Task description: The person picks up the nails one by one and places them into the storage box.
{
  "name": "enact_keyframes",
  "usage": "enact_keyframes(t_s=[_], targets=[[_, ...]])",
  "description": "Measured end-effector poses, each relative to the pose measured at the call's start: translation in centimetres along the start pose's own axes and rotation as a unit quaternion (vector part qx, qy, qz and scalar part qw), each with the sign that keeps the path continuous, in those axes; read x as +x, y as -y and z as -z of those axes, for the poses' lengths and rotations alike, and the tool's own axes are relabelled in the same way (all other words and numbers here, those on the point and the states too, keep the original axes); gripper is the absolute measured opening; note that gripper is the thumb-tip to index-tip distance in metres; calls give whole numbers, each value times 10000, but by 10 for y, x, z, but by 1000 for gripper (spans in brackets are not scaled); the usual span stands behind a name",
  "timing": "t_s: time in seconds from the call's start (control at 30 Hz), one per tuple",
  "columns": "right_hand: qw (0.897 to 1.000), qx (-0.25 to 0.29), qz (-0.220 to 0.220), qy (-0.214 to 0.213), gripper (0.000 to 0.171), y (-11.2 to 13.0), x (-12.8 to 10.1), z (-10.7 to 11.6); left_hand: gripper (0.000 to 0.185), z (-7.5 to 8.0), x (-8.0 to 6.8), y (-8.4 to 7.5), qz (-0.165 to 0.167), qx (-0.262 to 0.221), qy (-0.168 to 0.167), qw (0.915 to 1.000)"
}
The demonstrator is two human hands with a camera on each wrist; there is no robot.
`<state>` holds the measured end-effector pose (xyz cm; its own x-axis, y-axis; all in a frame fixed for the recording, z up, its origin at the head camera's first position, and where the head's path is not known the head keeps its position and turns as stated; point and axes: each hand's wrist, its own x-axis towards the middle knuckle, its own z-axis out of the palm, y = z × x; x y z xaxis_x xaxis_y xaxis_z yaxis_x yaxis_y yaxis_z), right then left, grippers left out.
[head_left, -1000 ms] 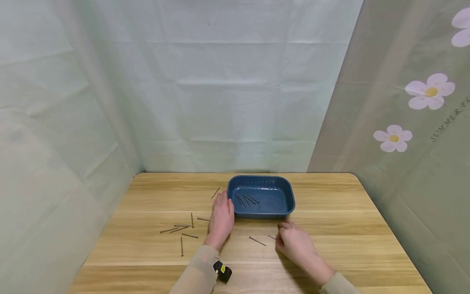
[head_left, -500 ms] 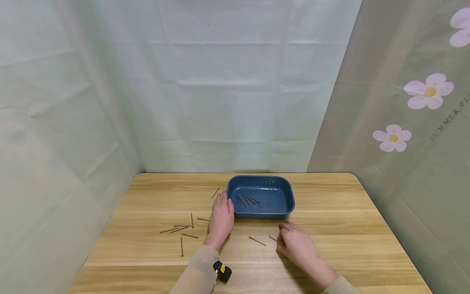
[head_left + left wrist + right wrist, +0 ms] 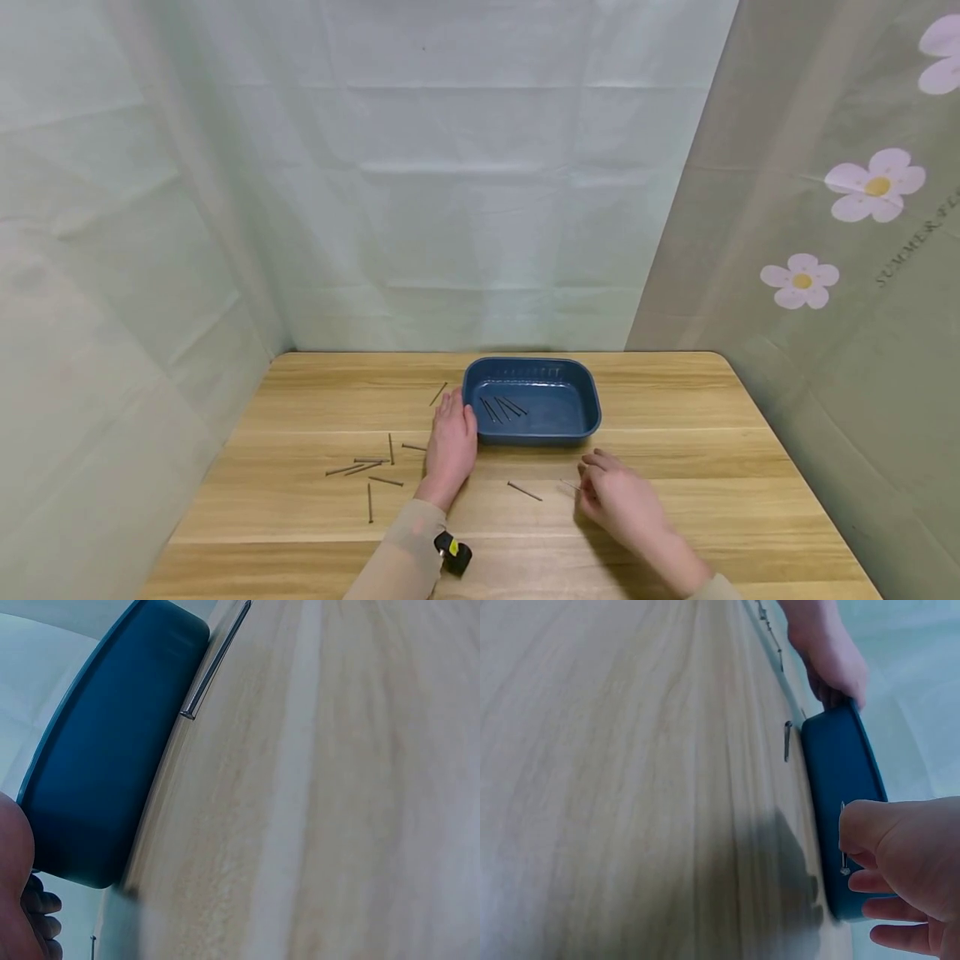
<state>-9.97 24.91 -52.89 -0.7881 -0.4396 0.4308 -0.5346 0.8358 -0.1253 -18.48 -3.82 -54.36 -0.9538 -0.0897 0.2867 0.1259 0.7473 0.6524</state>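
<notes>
My right hand [image 3: 621, 502] pinches a nail [image 3: 845, 864] between thumb and fingers, just above the table in front of the blue tray. In the right wrist view both ends of this nail show past the thumb. My left hand [image 3: 452, 443] lies along the left side of the blue tray [image 3: 536, 440], its fingers extended and touching the wall. Several nails [image 3: 504, 407] lie in the left part of the tray. A single nail [image 3: 524, 491] rests on the wood between my hands, and the left wrist view shows a nail [image 3: 217, 661] close to the tray.
Several more nails [image 3: 367, 467] are scattered on the wooden table [image 3: 675, 400] left of my left hand. One nail [image 3: 438, 393] lies by the tray's left side. Pale cloth walls surround the table's back and sides. My left wrist carries a small black device [image 3: 453, 553].
My right hand has picked the nail up from the table and shifted slightly to the right with it. The left hand and the tray have stayed in place.
</notes>
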Motion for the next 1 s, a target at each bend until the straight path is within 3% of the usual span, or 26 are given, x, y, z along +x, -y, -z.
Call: enact_keyframes(t_s=[0.77, 1.0], targets=[[9994, 62, 272, -220, 27, 13, 22, 22, 48, 1, 0, -1, 26, -10, -20, 10000], [9986, 213, 377, -303, 23, 14, 31, 29, 49, -1, -2, 1, -17, 38, -43, 10000]])
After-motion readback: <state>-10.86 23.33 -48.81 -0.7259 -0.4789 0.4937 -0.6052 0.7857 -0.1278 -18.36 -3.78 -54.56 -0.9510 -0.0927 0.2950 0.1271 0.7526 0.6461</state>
